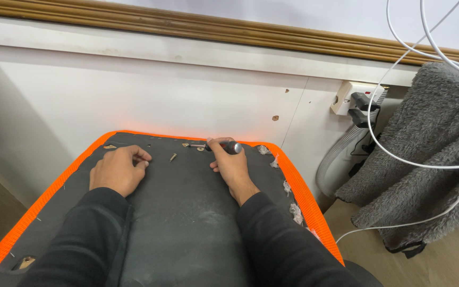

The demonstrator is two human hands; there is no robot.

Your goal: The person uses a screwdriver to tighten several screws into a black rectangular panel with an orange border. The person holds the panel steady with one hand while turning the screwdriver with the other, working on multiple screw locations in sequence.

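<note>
At frame centre, the right hand (230, 166) wraps its fingers around a screwdriver (225, 146) with a smooth grey handle. The left hand (117, 169) rests loosely curled, holding nothing, on dusty dark fabric of an orange-edged panel (181, 212); a brass screw (173, 157) lies between them.

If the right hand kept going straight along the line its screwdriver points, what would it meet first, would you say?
The right hand holds a screwdriver whose tip points left along the dark panel's far edge. First in that line is the small metal fitting at the tip, probably already touching it; depth is hard to judge.
</note>
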